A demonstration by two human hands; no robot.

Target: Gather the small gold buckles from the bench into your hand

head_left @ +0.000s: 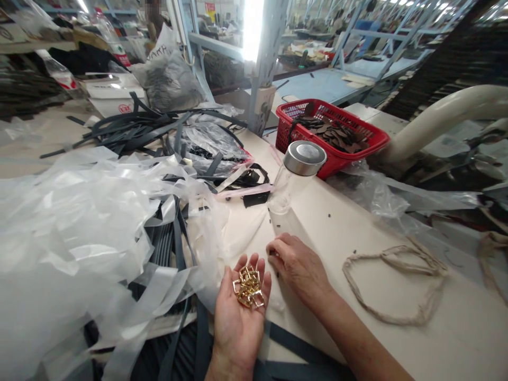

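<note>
Buckles (248, 287) on upturned left palm (238, 312).

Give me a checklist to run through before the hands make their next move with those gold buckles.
1. Small gold metal buckles sit in the cupped, palm-up left hand: ok.
2. Right hand rests palm down on the beige tabletop beside them; what is under its fingers: cannot tell.
3. Clear bottle with a silver lid stands upright, apart from both hands: ok.
4. Grey straps and clear plastic sheeting crowd the left side: not ok.
5. Beige cord loop lies clear of the right forearm: ok.
</note>
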